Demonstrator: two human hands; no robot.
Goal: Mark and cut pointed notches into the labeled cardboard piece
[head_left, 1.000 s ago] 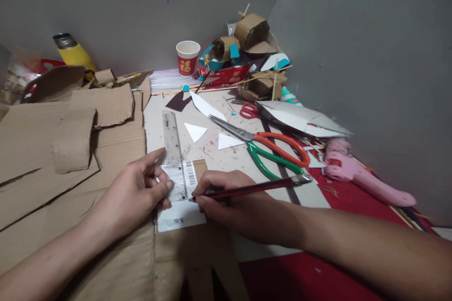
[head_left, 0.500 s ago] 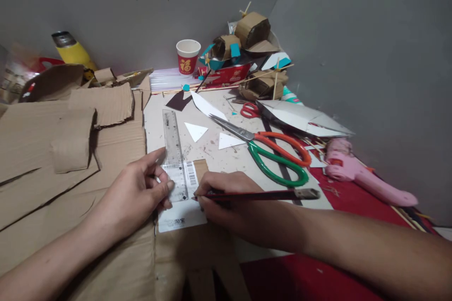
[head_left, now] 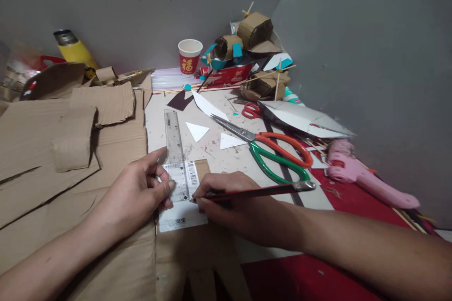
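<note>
One paper cup [head_left: 190,55] stands upright by the wall, contents hidden.

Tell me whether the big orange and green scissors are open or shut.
Shut. The big scissors lie flat on the table, their blades together in one straight line to a point, the two handle loops side by side.

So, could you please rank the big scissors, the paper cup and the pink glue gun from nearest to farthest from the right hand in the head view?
1. Big scissors: just beyond the right hand.
2. Glue gun: far right.
3. Paper cup: back, by the wall.
</note>
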